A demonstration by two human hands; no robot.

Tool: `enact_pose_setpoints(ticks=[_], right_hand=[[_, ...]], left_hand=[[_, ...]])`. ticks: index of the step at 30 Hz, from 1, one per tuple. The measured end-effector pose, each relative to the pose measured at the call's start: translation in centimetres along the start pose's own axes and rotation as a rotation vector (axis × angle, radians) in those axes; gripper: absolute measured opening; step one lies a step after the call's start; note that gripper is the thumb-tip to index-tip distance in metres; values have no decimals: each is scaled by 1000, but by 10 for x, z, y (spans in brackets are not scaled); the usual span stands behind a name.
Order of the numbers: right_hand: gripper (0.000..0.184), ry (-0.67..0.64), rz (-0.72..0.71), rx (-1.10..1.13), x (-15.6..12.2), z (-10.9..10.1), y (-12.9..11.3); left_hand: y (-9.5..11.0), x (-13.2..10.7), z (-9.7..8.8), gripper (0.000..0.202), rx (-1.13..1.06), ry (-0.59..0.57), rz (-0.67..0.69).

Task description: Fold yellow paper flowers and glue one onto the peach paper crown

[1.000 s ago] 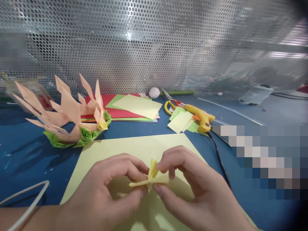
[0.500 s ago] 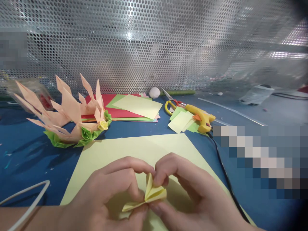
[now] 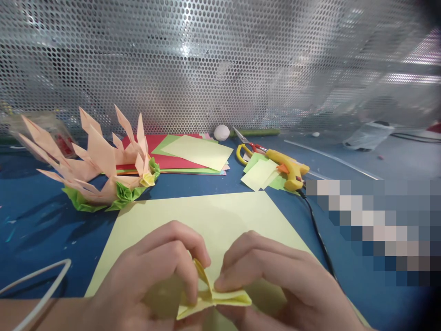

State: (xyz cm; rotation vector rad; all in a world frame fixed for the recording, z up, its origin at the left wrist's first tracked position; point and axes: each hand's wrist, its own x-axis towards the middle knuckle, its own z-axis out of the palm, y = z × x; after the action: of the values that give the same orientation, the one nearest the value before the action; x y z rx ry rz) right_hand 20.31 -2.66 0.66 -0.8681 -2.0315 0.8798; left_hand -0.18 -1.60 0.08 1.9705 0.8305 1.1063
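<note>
Over a large pale-yellow sheet [image 3: 206, 211], I have the small folded yellow paper [image 3: 234, 299] pinched on both sides: my left hand [image 3: 151, 280] closes its grip on the left wing, my right hand [image 3: 279, 285] on the right wing. Farther out on the blue worktop [image 3: 193, 185], a peach-and-green origami ornament [image 3: 101, 154] stands at left, a yellow glue gun [image 3: 294, 172] lies at right.

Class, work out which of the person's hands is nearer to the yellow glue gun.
Right. The right hand is in front of the glue gun; the left hand is farther off, in front and to the left.
</note>
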Motion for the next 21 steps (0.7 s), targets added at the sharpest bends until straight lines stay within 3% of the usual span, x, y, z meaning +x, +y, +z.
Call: enact_pose_setpoints(ticks=[6,12,18,21], right_hand=[[21,-14,-64,-72,-5,-5,0],[29,-22,-52,-124,-2,-4,-1],[20,58,80,-116,-2,2,1],[11,148,145,-67,-3,7,5]], left_hand=[[-1,-4,3,38,-75,111,-58],[-3,1,0,16,-101,-77,-47],[-5,6,-4,19,-80,-132,-200],[-4,9,-2,21,-172,-144,-405]])
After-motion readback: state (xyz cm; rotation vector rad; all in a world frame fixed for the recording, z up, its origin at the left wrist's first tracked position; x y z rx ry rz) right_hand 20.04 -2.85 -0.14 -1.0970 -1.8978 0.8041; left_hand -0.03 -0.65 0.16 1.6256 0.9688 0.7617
